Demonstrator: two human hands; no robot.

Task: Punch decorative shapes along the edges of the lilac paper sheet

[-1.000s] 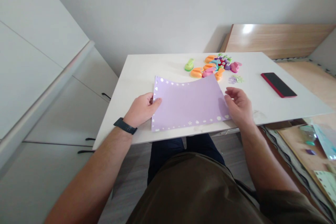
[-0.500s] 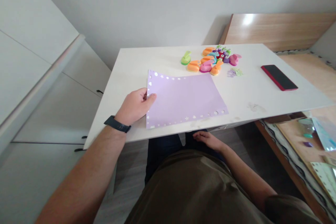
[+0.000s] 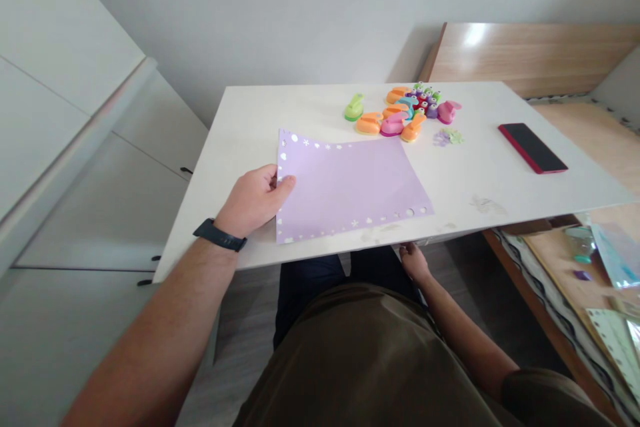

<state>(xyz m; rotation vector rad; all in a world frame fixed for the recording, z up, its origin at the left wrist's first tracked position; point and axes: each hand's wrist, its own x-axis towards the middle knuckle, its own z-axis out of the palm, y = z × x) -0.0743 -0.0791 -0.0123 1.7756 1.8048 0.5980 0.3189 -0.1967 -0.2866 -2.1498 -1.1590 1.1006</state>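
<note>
Just past the person's lap, the left hand (image 3: 253,200), with a black fitness band (image 3: 220,235) on its wrist, is half closed on the left edge of a lilac paper sheet (image 3: 350,187). Its thumb lies on top of the paper and it seems to pinch the edge. The right hand (image 3: 414,261) sits lower, just below the near edge of a white table (image 3: 475,167), its fingers loosely bunched. It holds nothing that shows, and whether it touches the table cannot be told. The sheet lies on the tabletop close to that near edge, its long axis running left to right and nearly parallel to the edge. The left hand is clearly the nearer to it, while the right is below and beyond its lower right corner. Small punched hearts, stars and circles run along the sheet's far and near borders. Farther on sits a cluster of plastic craft punches (image 3: 395,119) in orange, pink and teal, with a green punch (image 3: 354,107) a little apart on the left and small lilac and green paper cut-outs (image 3: 447,137) just beside them. To the right rests a smartphone (image 3: 533,148) in a red case, its screen dark. No brand or writing can be read on anything.
</note>
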